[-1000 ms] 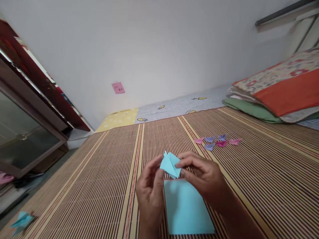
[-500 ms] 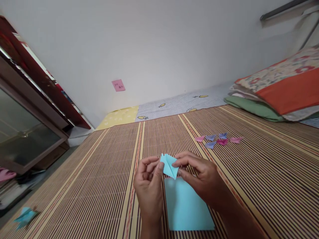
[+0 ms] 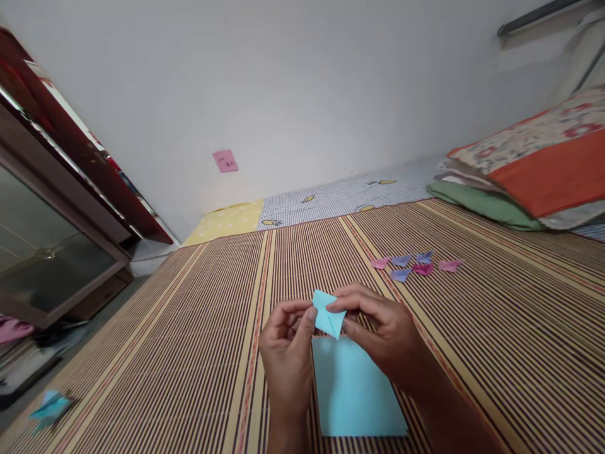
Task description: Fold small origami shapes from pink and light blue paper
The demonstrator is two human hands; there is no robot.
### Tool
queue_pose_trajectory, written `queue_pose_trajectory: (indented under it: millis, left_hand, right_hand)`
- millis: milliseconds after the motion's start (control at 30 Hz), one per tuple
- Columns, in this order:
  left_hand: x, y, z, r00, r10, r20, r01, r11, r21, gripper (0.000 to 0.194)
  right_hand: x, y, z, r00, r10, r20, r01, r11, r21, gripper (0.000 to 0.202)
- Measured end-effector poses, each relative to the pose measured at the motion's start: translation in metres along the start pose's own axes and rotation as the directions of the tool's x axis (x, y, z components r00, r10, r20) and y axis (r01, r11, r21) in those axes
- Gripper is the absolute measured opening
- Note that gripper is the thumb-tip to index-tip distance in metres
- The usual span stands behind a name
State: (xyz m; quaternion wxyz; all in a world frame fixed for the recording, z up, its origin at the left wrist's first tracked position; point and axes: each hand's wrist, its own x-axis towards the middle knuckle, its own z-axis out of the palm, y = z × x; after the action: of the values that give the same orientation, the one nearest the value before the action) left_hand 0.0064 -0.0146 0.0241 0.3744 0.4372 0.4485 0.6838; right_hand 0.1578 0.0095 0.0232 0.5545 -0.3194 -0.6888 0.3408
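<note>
A small folded piece of light blue paper (image 3: 329, 318) is held up between both hands, with a crease line running across its face. My left hand (image 3: 288, 343) pinches its left edge between thumb and fingers. On the other side, my right hand (image 3: 382, 331) grips the right edge, its index finger lying on the paper's face. Below them a larger light blue sheet (image 3: 357, 391) lies flat on the striped mat (image 3: 198, 353). My right forearm passes beside the sheet.
Several small pink and purple folded paper shapes (image 3: 423, 269) lie beyond my right hand. A teal folded paper piece (image 3: 50, 407) sits at the lower left. Folded bedding (image 3: 553, 170) is stacked at the right. A pink note (image 3: 225, 161) sticks to the wall (image 3: 302, 88).
Both hands and the folded paper have shifted slightly to the right. The folded paper has turned a little, and its top now shows a single point.
</note>
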Motion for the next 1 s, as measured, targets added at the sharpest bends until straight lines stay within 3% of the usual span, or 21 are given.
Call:
queue_pose_trajectory:
  millis: [267, 733, 867, 1000]
  left_hand:
    - [0.0006, 0.0003, 0.0017, 0.999, -0.032, -0.006, 0.032, 0.999, 0.037, 0.011]
    - [0.0002, 0.0027, -0.0025, 0.996, -0.011, 0.094, 0.007, 0.999, 0.046, 0.007]
    - [-0.0014, 0.0055, -0.0027, 0.988, 0.025, 0.150, -0.039, 0.995, 0.089, 0.010]
    - [-0.0036, 0.0048, 0.0009, 0.985, 0.074, 0.156, -0.090, 0.991, 0.099, 0.012]
  right_hand:
    - [0.0010, 0.0003, -0.0011, 0.999, -0.029, 0.035, 0.028, 0.999, 0.020, 0.034]
    - [0.0016, 0.0025, -0.0028, 0.997, -0.034, 0.064, 0.029, 0.997, 0.076, 0.019]
    - [0.0012, 0.0049, -0.0026, 1.000, -0.001, 0.031, -0.001, 0.996, 0.084, 0.008]
    - [0.0010, 0.0041, -0.0026, 1.000, 0.001, -0.029, 0.001, 0.998, 0.068, 0.010]
